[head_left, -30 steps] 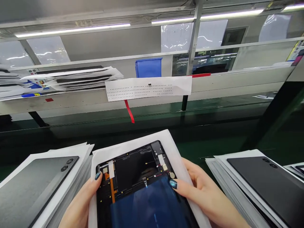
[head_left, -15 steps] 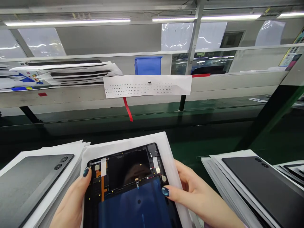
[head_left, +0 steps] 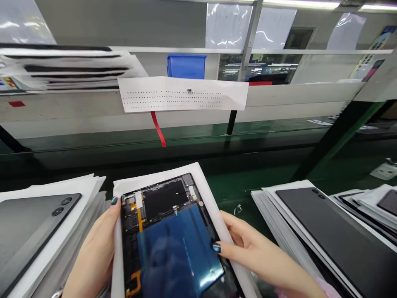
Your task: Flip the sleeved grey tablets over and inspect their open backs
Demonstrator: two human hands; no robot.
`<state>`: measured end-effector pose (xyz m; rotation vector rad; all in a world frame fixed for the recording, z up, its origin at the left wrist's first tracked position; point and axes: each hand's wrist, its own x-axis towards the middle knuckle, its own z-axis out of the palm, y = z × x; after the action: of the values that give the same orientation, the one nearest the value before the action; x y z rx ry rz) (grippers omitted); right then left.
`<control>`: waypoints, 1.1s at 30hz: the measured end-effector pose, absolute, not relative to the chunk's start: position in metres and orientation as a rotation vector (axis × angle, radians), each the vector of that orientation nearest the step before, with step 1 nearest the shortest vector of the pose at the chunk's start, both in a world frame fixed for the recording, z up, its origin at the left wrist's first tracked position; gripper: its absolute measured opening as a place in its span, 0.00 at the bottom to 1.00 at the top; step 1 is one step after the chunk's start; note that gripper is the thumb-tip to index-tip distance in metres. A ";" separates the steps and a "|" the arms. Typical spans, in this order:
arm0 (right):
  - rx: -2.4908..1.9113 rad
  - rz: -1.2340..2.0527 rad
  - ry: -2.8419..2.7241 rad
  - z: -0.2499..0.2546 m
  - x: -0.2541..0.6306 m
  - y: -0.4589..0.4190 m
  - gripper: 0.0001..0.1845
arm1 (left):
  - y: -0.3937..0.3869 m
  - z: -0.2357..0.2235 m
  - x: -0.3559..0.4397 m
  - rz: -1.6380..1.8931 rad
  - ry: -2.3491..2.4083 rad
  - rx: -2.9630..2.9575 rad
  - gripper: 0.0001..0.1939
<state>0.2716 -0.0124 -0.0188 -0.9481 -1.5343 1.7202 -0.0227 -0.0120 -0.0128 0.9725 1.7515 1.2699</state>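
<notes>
I hold an opened tablet chassis (head_left: 164, 198) on a white sheet (head_left: 161, 176), low in the middle of the view. Black parts, an orange flex cable and a glossy blue film (head_left: 176, 244) show inside it. My left hand (head_left: 93, 252) grips the left edge of sheet and tablet, thumb on top. From the right, my right hand (head_left: 248, 248) grips the other edge, thumb on the frame beside the blue film.
A grey tablet back (head_left: 27, 223) lies on a paper stack at left. A dark tablet back (head_left: 335, 231) tops a stack at right. A green conveyor (head_left: 263, 145) runs beyond. On the rail hang a dotted white paper strip (head_left: 182, 97) and red tape (head_left: 158, 130); behind them stands a blue bin (head_left: 186, 66).
The view has tilted down and more of the tablet and its blue film shows. My right thumb has slid down the tablet's right edge. Both hands keep their hold.
</notes>
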 end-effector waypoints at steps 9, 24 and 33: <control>-1.226 1.533 -1.470 -0.075 0.281 -0.027 0.20 | 0.036 -0.049 -0.011 0.681 1.703 1.550 0.24; -1.513 1.183 -1.674 -0.095 0.292 -0.034 0.26 | 0.048 -0.087 -0.005 0.585 1.681 1.606 0.19; -1.617 0.327 -2.004 -0.133 0.320 -0.002 0.28 | 0.050 -0.114 -0.013 0.906 1.618 1.411 0.29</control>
<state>0.3200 -0.0018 -0.1330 -1.6172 -2.0035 0.3273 -0.0132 0.0505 -0.1135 1.4109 1.6177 0.9065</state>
